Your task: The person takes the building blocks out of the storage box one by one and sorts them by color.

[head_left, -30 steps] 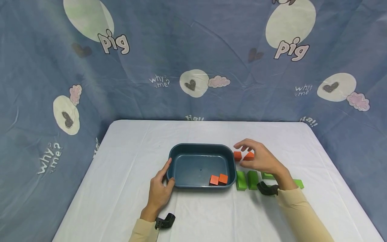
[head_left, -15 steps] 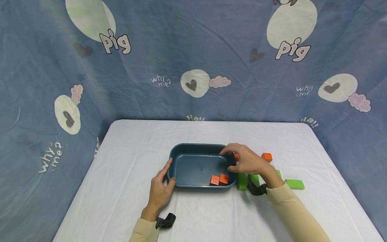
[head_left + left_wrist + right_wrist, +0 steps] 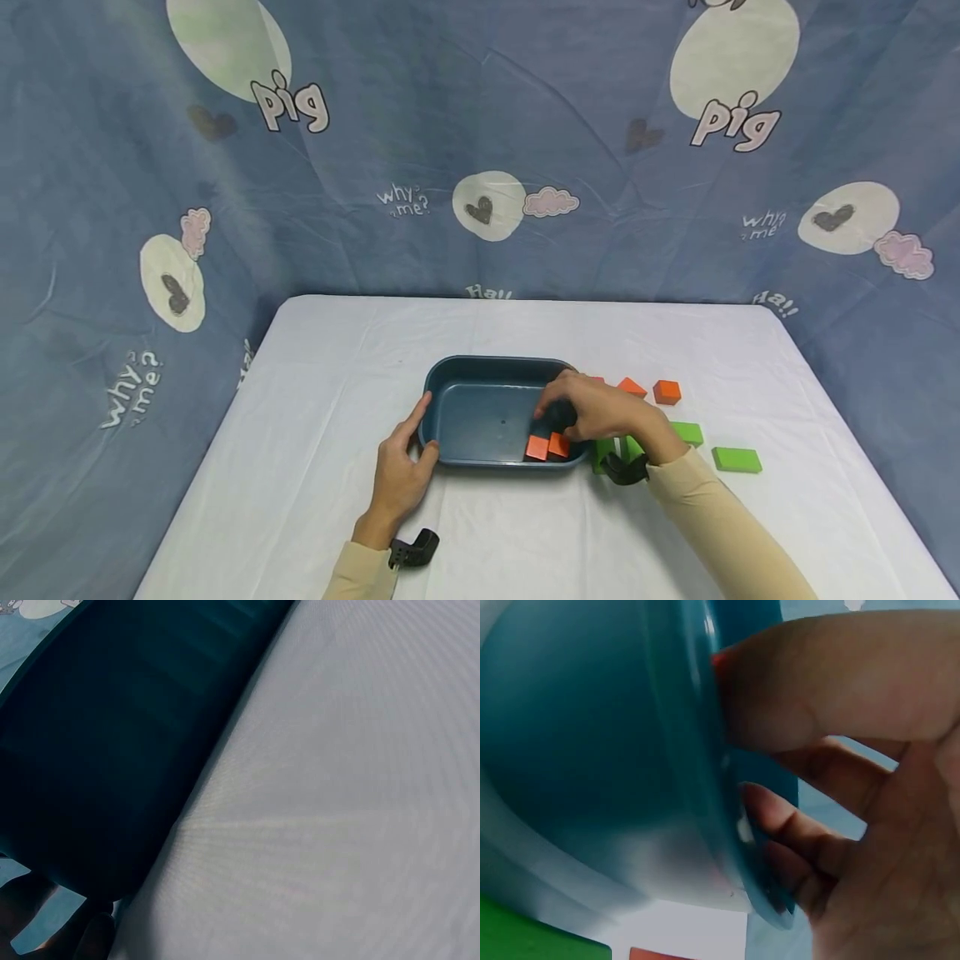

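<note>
A dark teal plastic tray [image 3: 480, 465] rests on the white-covered table in the head view, with two orange blocks [image 3: 536, 448] in its front right corner. At the tray's left end, my left hand [image 3: 397, 479] touches the rim with extended fingers and thumb. My right hand [image 3: 603, 408] reaches over the right rim, fingers bent and spread from the thumb, its thumb close to the right-hand orange block [image 3: 558, 444]. In the right wrist view, the fingers [image 3: 810, 679] dip behind the tray's wall [image 3: 585, 735]. Their tips are partly hidden there, with a small orange-red spot beside them.
Right of the tray lie several green blocks [image 3: 737, 460], some partly behind my right wrist. Beyond them are an orange triangular block [image 3: 632, 387], an orange block [image 3: 667, 392] and another mostly covered by the hand. A blue patterned cloth [image 3: 360, 250] hangs behind the table.
My right hand has moved left from above the orange blocks on the table, over the rim, and down into the tray. My left hand has stayed at the tray's left end.
</note>
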The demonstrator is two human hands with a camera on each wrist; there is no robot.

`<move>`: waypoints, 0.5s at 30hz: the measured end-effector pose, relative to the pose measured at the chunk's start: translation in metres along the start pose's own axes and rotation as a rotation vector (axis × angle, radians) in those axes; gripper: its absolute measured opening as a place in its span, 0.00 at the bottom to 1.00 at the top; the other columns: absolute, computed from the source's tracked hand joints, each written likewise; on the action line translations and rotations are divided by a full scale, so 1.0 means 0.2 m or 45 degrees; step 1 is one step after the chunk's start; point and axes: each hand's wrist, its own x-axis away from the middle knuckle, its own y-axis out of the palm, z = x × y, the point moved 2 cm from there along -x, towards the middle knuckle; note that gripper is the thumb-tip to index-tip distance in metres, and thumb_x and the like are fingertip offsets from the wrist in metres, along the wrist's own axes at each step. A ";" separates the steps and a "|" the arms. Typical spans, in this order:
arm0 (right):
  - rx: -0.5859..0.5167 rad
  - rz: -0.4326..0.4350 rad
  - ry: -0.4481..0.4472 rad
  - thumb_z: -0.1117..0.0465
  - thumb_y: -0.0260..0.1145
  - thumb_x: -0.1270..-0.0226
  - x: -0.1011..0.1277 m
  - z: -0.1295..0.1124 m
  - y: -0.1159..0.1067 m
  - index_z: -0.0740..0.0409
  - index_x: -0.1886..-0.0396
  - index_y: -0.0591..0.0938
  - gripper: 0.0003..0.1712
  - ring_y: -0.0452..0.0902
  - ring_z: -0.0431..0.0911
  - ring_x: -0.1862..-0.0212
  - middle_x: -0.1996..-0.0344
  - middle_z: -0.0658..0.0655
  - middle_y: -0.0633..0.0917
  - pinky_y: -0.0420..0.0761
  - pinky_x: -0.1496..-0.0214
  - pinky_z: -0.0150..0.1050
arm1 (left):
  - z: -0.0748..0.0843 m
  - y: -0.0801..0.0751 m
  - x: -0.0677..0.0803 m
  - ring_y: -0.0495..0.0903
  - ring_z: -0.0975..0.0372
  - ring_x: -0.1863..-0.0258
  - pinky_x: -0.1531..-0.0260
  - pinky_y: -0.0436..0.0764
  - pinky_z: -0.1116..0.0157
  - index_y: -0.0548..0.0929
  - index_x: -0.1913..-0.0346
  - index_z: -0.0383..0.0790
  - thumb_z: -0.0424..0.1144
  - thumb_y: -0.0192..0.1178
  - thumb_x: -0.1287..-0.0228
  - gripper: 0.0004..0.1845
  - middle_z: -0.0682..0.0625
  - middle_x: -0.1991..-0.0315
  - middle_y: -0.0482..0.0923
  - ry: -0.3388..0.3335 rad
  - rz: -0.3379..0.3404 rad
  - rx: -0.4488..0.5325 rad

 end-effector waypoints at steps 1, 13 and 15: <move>-0.004 -0.016 0.005 0.75 0.73 0.51 0.00 0.00 0.00 0.52 0.52 0.89 0.25 0.72 0.47 0.43 0.53 0.42 0.84 0.78 0.41 0.48 | 0.00 0.00 0.00 0.70 0.53 0.31 0.33 0.63 0.75 0.72 0.26 0.42 0.24 0.59 0.46 0.40 0.43 0.30 0.72 -0.004 -0.002 0.002; 0.151 -0.122 0.102 0.77 0.71 0.51 -0.03 -0.01 0.05 0.43 0.59 0.89 0.26 0.74 0.43 0.54 0.62 0.36 0.83 0.76 0.43 0.46 | 0.01 0.00 0.00 0.70 0.52 0.31 0.32 0.63 0.75 0.71 0.25 0.42 0.24 0.59 0.45 0.40 0.43 0.30 0.72 -0.008 -0.006 -0.003; 0.177 -0.143 0.135 0.78 0.70 0.51 -0.03 -0.01 0.06 0.41 0.61 0.89 0.26 0.73 0.42 0.56 0.64 0.35 0.82 0.76 0.46 0.43 | 0.01 0.00 0.00 0.70 0.52 0.31 0.32 0.63 0.75 0.71 0.25 0.42 0.24 0.59 0.45 0.40 0.43 0.30 0.71 -0.006 -0.007 -0.007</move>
